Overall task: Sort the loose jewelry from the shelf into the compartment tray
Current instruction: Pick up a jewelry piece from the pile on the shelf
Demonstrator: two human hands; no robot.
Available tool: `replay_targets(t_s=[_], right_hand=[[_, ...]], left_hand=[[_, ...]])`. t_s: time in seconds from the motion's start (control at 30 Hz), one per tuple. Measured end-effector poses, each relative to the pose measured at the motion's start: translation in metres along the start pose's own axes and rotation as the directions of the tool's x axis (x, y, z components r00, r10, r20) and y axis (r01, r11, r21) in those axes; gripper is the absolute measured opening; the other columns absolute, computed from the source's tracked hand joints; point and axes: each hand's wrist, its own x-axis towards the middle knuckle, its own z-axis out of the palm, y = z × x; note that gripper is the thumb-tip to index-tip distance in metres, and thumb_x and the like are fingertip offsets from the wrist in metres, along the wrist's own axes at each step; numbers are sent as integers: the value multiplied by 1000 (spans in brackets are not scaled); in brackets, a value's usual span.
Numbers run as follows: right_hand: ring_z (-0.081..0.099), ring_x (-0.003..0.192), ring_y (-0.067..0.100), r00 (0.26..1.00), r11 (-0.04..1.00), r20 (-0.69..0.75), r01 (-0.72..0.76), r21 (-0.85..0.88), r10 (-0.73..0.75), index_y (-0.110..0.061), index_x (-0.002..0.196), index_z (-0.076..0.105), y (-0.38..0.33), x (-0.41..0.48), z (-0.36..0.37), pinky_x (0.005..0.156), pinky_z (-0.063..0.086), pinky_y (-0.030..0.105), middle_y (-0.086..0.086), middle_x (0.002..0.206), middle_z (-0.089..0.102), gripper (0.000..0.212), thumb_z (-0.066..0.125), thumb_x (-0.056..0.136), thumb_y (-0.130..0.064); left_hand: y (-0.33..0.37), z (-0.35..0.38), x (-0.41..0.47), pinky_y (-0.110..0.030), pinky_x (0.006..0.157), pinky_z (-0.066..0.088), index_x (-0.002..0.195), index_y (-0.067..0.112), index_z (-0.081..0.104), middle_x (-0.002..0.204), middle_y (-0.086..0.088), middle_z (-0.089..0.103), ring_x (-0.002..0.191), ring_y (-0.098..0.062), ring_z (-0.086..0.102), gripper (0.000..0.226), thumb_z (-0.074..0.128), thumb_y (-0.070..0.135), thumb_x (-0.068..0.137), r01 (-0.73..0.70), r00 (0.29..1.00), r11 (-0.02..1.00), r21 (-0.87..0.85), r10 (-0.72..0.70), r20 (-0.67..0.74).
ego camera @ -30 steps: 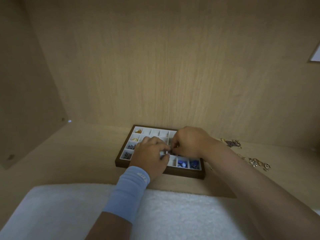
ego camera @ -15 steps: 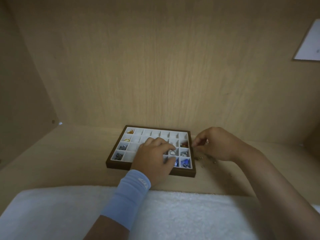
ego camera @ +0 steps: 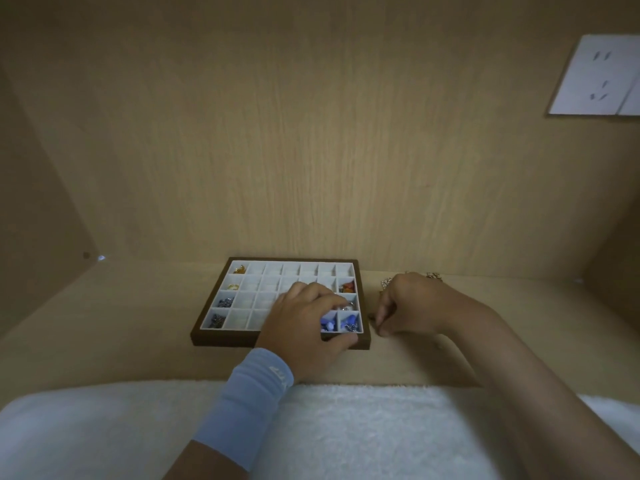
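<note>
Jewelry point(ego camera: 434, 275) tiny, light, snaggy: I'd pinch chains midway. Right hand point(ego camera: 415, 306) curled beside tray point(ego camera: 207, 336), contents unclear; left hand point(ego camera: 304, 327) grips tray.

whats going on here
A person is sorting jewelry into a compartment tray on a wooden shelf. The left hand rests over the tray's front right corner. The right hand is on the shelf just right of it, fingers curled down. Loose jewelry lies behind that hand.
</note>
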Motion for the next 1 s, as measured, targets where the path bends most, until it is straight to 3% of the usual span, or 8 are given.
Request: replay_targets(t_s=[0.17, 0.37, 0.5, 0.67, 0.77, 0.83, 0.9, 1.0], right_hand=[[65, 72, -5, 991, 951, -127, 77, 298, -41, -27, 77, 78, 0, 1, -1, 72, 50, 19, -14, 75, 73, 7, 79, 84, -24], [54, 52, 7, 970, 639, -236, 219, 737, -60, -10, 88, 78, -30, -1, 7, 51, 44, 20, 1, 70, 73, 8, 72, 90, -16], [48, 44, 0, 969, 522, -243, 227, 822, -39, -4, 90, 76, -43, -1, 14, 45, 39, 15, 3, 71, 73, 11, 68, 92, -10], [60, 56, 1, 956, 570, -292, 250, 783, -19, -6, 94, 77, -48, 2, 19, 51, 45, 16, 2, 75, 75, 10, 69, 92, -10], [73, 78, 14, 933, 653, -358, 298, 696, -44, -11, 94, 78, -52, 8, 22, 70, 57, 22, 2, 86, 78, 9, 69, 92, -14], [70, 81, 13, 924, 771, -369, 304, 560, -96, -18, 92, 77, -57, 13, 24, 77, 57, 26, -4, 85, 76, 7, 70, 92, -18], [65, 77, 6, 931, 893, -326, 279, 353, -163, -25, 90, 75, -64, 16, 25, 78, 56, 29, -11, 86, 72, 6, 69, 93, -25], [62, 85, 7, 927, 956, -242, 294, -4, -286, -27, 91, 74, -73, 24, 27, 81, 54, 34, -11, 94, 68, 8, 67, 92, -32]], left_hand=[[2, -5, -3, -24, 93, 42, 115, 35, 62, 107, 21, 59, 105, -3, 48, 28, 66, 38, 87, 47, 995, 975, -216, -65, -74], [12, -14, -4, -13, 73, 52, 99, 24, 68, 88, 9, 73, 84, -1, 68, 23, 73, 10, 82, 132, 954, 708, -693, -281, -106], [10, -20, -4, -16, 72, 53, 90, 16, 72, 81, 4, 75, 78, -7, 71, 16, 75, 5, 80, 134, 935, 621, -772, -338, -110], [2, -29, -6, -9, 73, 50, 87, 28, 70, 77, 22, 72, 79, 3, 67, 18, 70, 10, 85, 112, 936, 691, -714, -315, -158], [-9, -33, -6, -10, 76, 50, 91, 30, 71, 83, 18, 72, 83, 3, 65, 14, 68, 16, 88, 141, 945, 751, -645, -296, -139], [-22, -34, -7, -17, 83, 50, 98, 32, 69, 93, 17, 70, 90, 1, 62, 12, 63, 25, 91, 184, 958, 842, -507, -269, -100], [-40, -35, -8, -31, 94, 48, 108, 34, 67, 109, 12, 67, 104, -6, 56, 18, 57, 33, 93, 190, 974, 967, -172, -208, -91], [-55, -39, -13, -39, 105, 39, 118, 36, 63, 126, 12, 60, 121, -14, 46, 29, 55, 38, 91, 241, 970, 970, -4, -241, -14]])
